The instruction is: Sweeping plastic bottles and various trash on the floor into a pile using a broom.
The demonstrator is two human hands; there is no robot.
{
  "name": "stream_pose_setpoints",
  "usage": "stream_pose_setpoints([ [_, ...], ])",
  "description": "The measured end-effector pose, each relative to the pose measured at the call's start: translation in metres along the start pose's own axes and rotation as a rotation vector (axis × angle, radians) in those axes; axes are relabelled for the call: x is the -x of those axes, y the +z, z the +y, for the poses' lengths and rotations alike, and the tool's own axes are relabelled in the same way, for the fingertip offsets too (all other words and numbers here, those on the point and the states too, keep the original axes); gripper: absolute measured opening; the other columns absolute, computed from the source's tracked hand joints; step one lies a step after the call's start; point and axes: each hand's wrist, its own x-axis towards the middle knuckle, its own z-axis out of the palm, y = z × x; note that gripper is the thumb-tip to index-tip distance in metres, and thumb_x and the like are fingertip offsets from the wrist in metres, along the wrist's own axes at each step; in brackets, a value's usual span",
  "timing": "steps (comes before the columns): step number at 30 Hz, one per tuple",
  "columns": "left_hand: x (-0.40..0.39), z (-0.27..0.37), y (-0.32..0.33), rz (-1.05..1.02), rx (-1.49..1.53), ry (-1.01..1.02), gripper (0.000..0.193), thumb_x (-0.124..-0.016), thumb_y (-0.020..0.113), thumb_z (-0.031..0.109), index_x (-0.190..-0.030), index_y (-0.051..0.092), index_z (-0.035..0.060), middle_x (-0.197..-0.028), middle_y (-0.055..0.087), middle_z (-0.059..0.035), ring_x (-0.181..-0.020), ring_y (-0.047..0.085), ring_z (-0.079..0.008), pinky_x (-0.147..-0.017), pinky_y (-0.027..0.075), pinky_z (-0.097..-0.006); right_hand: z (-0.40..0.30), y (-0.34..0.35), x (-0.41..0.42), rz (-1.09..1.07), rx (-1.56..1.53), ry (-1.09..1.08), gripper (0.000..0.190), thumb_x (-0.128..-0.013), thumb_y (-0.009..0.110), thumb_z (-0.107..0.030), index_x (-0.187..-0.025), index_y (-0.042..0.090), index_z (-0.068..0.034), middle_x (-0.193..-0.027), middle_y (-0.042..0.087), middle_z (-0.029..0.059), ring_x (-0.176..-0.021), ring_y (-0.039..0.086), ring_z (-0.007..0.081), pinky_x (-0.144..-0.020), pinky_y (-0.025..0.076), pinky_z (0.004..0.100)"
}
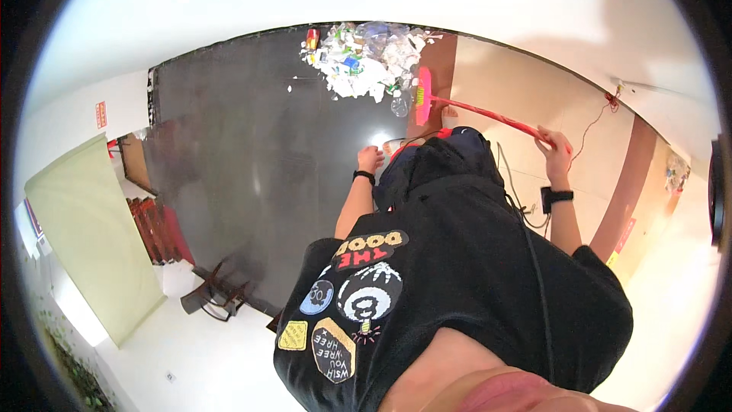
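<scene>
My right hand (556, 147) grips the end of a red broom handle (492, 114). The pink broom head (423, 97), with yellow-green bristles showing, rests on a reddish-brown floor strip beside a litter heap (369, 66). White paper scraps, clear plastic and coloured wrappers make up that heap, which lies against the wall. A clear plastic container (400, 106) sits at its near edge, and a red and yellow packet (312, 39) at its far left. My left hand (371, 159) hangs beside my leg with curled fingers, and nothing shows in it.
Dark flooring (251, 126) spreads to the left, pale tiles (492, 68) to the right. A thin reddish cord (583, 131) trails down from the wall to the tiles. A dark chair (214, 297) stands at lower left, near a pale green curtain (91, 240). More litter (676, 173) lies far right.
</scene>
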Motion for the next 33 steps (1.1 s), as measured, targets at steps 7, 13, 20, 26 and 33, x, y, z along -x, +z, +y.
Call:
stream_pose_setpoints([
  [7, -0.076, -0.145, -0.2, 0.073, -0.127, 0.026, 0.019, -0.084, 0.054, 0.018, -0.095, 0.054, 0.0034, -0.081, 0.06, -0.0103, -0.062, 0.058, -0.0195, -0.049, 0.047, -0.0322, 0.175, 0.007, 0.2, 0.012, 0.138, 0.271, 0.02, -0.085, 0.045, -0.007, -0.093, 0.06, 0.004, -0.12, 0.054, 0.0207, -0.103, 0.059, 0.0285, -0.083, 0.054, 0.0419],
  [13, -0.152, -0.101, -0.245, 0.002, -0.347, 0.062, 0.017, -0.083, 0.053, 0.016, -0.09, 0.058, 0.0021, -0.073, 0.059, -0.0078, -0.059, 0.059, -0.018, -0.047, 0.045, -0.0309, 0.219, 0.13, 0.17, -0.341, 1.318, 0.442, 0.015, -0.086, 0.054, -0.011, -0.086, 0.057, 0.004, -0.08, 0.065, 0.0139, -0.055, 0.063, 0.0199, -0.042, 0.048, 0.0303],
  [20, -0.264, 0.113, -0.318, 0.118, -0.904, 0.453, 0.025, -0.077, 0.05, 0.022, -0.09, 0.06, 0.0028, -0.083, 0.066, -0.0188, -0.083, 0.063, -0.0355, -0.078, 0.049, -0.0436, 0.335, 0.351, 0.062, -0.561, 1.488, 0.148, 0.03, -0.087, 0.055, -0.024, -0.079, 0.058, 0.005, -0.074, 0.06, 0.0267, -0.072, 0.058, 0.0433, -0.063, 0.045, 0.0471],
  [26, -0.389, 0.208, -0.409, 0.14, -0.798, 0.38, 0.033, -0.078, 0.052, 0.026, -0.092, 0.067, 0.0007, -0.082, 0.068, -0.0163, -0.077, 0.067, -0.026, -0.075, 0.051, -0.036, 0.372, 0.475, -0.03, -0.51, 1.406, 0.061, 0.036, -0.09, 0.051, -0.027, -0.081, 0.062, 0.006, -0.058, 0.056, 0.0226, -0.054, 0.058, 0.0321, -0.054, 0.045, 0.0416],
  [33, -0.463, 0.234, -0.441, 0.159, -0.798, 0.317, 0.028, -0.078, 0.052, 0.024, -0.085, 0.066, 0.0006, -0.075, 0.068, -0.014, -0.072, 0.067, -0.0222, -0.07, 0.052, -0.0338, 0.467, 0.481, -0.045, -0.325, 1.099, 0.517, 0.024, -0.092, 0.053, -0.017, -0.082, 0.065, 0.001, -0.053, 0.046, -0.0028, -0.045, 0.039, 0.0057, -0.04, 0.027, 0.0256],
])
